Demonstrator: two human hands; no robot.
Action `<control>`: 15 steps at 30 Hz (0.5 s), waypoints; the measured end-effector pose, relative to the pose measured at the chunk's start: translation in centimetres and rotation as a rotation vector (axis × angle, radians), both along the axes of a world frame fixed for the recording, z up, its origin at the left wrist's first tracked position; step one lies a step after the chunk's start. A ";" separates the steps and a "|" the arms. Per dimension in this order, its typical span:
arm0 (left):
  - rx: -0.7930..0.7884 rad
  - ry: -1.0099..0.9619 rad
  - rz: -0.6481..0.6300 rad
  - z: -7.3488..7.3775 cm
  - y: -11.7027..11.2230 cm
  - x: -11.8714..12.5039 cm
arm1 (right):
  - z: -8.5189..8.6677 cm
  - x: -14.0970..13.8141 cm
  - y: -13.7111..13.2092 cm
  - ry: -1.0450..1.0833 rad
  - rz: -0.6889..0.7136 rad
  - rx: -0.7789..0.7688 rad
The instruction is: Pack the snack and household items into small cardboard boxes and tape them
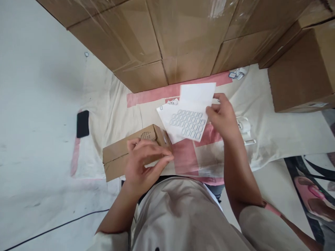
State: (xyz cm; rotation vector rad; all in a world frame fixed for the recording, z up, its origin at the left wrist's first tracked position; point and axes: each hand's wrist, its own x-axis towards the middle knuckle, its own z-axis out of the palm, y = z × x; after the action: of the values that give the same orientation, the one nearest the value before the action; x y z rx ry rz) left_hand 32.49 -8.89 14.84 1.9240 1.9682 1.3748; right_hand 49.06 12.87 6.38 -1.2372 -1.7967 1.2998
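Note:
In the head view my right hand (222, 116) pinches the right edge of a white sticker sheet (198, 94), which has rows of small blue-outlined labels on its lower half and a blank upper half. Beneath it lies another white sheet (166, 120), partly covered. My left hand (143, 164) is raised in front of a small closed cardboard box (117, 150), thumb and forefinger pressed together at the tips. Whatever those fingertips hold, if anything, is too small to make out. A dark round printed mark (148, 136) shows on the box near its right end.
Large taped cartons (138, 45) form a wall along the back, with another carton (298, 73) at right. A black phone (83, 124) lies left on the cloth (96, 101). A white tape dispenser-like object (244, 125) sits beyond my right forearm. Crumpled label scraps (237, 73) lie near the cartons.

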 end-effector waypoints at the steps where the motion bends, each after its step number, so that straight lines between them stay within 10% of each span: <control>1: 0.015 -0.056 0.024 -0.3 -0.3 -0.1 | -0.9 0.5 1.3 -0.119 -0.064 0.055; 4: 0.013 -0.071 0.066 -1.3 -1.2 -0.6 | -1.9 1.4 1.7 -0.263 -0.157 0.300; 7: -0.052 0.023 0.093 -1.9 -2.0 -0.9 | -0.1 1.3 -2.9 -0.017 0.171 0.468; 10: -0.143 0.122 0.096 -1.9 -2.4 -0.7 | 2.3 0.3 -8.9 0.198 0.617 0.363; 15: -0.190 0.306 0.079 -2.1 -2.6 -0.2 | 2.8 -1.3 -12.7 0.232 0.606 0.278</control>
State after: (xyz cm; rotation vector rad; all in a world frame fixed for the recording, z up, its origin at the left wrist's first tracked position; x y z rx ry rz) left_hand 32.31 -11.51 12.69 2.0870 2.2344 0.9090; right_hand 47.71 0.17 9.22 -0.3766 -2.1658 1.3654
